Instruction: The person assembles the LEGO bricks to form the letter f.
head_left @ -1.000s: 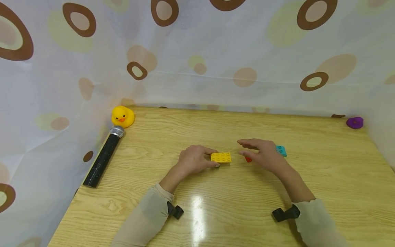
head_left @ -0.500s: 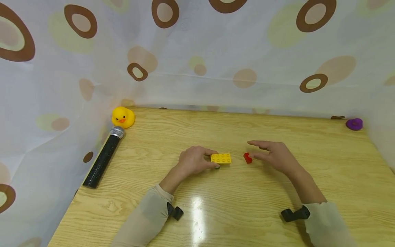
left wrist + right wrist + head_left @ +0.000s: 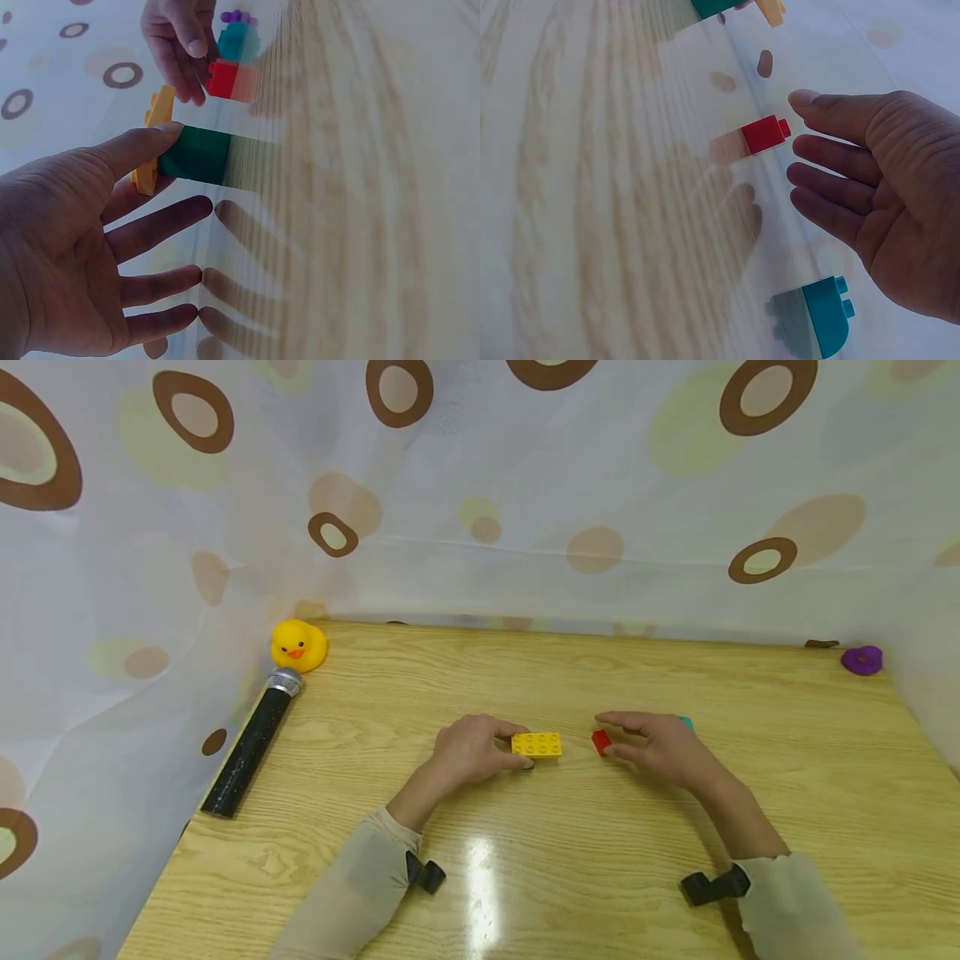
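In the head view my left hand pinches a yellow building brick between thumb and fingers. The left wrist view shows that the yellow brick sits on top of a dark green brick standing on the table; the thumb lies where the two meet, while the other fingers spread out. My right hand hovers with its fingers extended and holds nothing. A small red brick stands at its fingertips. Beneath that hand a teal brick with a rounded side is mostly hidden in the head view.
The wooden table meets a patterned cloth at the back and sides. At the left edge are a yellow rubber duck and a black microphone. A purple object sits in the far right corner.
My right hand has moved to the right, then slightly back toward the red brick, which now shows more fully. The teal brick is more covered than at first. My left hand stays put.
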Demonstrator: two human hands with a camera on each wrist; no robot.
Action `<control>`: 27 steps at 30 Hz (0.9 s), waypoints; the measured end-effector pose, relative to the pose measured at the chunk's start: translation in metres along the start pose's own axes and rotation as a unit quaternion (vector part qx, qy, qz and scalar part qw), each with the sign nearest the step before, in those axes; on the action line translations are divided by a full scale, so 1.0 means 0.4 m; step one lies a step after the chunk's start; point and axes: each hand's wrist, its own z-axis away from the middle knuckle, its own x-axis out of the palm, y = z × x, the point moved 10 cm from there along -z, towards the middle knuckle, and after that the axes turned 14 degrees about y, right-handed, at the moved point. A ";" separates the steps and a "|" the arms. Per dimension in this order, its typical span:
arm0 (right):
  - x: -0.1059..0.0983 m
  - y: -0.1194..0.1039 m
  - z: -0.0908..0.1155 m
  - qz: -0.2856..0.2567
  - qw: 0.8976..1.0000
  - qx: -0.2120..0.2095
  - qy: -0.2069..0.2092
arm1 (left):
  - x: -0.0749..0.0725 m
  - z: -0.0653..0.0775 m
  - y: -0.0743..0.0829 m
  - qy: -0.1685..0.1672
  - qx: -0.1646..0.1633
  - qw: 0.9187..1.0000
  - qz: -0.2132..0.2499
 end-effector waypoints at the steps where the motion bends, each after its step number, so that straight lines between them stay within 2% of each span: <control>1: 0.001 -0.002 0.000 -0.001 1.000 -0.002 -0.002 | 0.000 0.000 0.000 0.000 -0.001 1.000 0.001; 11: 0.020 0.006 0.001 -0.015 1.000 -0.012 -0.013 | 0.002 -0.001 0.000 -0.002 -0.001 1.000 0.003; 27: 0.021 0.003 0.010 0.019 1.000 -0.020 -0.009 | 0.000 0.002 0.004 -0.005 0.004 1.000 0.002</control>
